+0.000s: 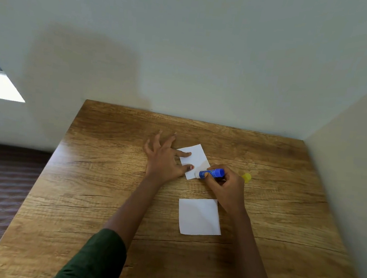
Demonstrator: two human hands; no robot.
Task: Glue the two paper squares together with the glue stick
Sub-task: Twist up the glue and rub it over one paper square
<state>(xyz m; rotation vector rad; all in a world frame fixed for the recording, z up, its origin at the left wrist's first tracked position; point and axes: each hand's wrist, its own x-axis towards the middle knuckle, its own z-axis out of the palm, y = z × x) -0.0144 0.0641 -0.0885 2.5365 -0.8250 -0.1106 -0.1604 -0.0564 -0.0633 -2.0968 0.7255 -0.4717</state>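
Gluing looks to be the step in hand. The far paper square point(195, 156) lies toward the back edge of the desk point(107, 176), about midway across. The near paper square point(199, 216) lies apart from it, closer to the front edge.

The left hand point(165, 159) is spread wide with straight fingers and grips nothing; its forefinger and thumb press flat on the left part of the far paper square. The right hand point(229, 188) curls round the blue glue stick point(212, 173), which is tipped low, its pale end touching the square's near right corner. A yellow cap point(246, 177), probably the stick's, sits just beyond the right hand, toward the desk's right edge.

To do this well, I would keep the paper pinned and stroke away from the pressing fingers so the sheet cannot buckle. Pressure should be light at the corners, where thin paper lifts easily. The edges need glue as much as the middle.

Whether any glue already lies on the sheet cannot be told, white on white. The right palm hides most of the stick's grip, and its label is too small to read. A dark green sleeve point(97, 258) is cut off at the frame's bottom.
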